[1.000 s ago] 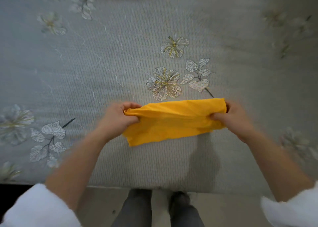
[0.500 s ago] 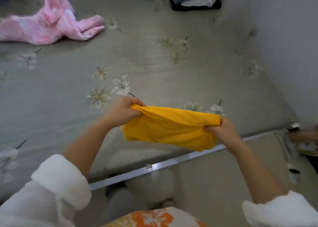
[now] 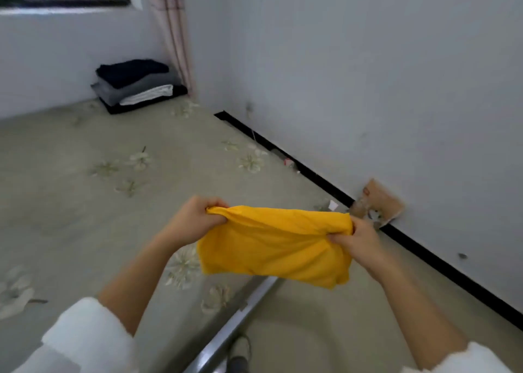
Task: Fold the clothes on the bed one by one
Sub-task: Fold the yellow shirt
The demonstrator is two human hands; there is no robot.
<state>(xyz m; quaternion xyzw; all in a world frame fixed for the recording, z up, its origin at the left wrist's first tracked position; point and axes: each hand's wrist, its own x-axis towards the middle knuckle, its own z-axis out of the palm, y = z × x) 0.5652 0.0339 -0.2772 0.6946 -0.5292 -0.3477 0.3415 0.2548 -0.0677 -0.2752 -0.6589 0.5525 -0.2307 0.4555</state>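
Note:
A folded yellow garment [image 3: 271,248] hangs in the air between my two hands, above the bed's near right corner. My left hand [image 3: 195,219] grips its upper left end in a fist. My right hand [image 3: 358,239] grips the upper right end. The cloth droops below both hands. The bed [image 3: 85,202] with its grey-green flowered cover spreads out to the left and beyond. A stack of folded clothes [image 3: 135,85], dark, grey and white, lies at the bed's far corner by the wall.
A metal bed rail [image 3: 249,302] runs along the near edge. The grey wall [image 3: 368,89] and black skirting stand to the right. A torn brown paper bag [image 3: 376,205] lies on the floor by the wall. A curtain [image 3: 172,27] hangs in the corner.
My view has swung right and up, from the bed's surface to the corner and wall. Both hands have lifted the yellow garment off the bed and carried it rightward. The pink garment has left the view.

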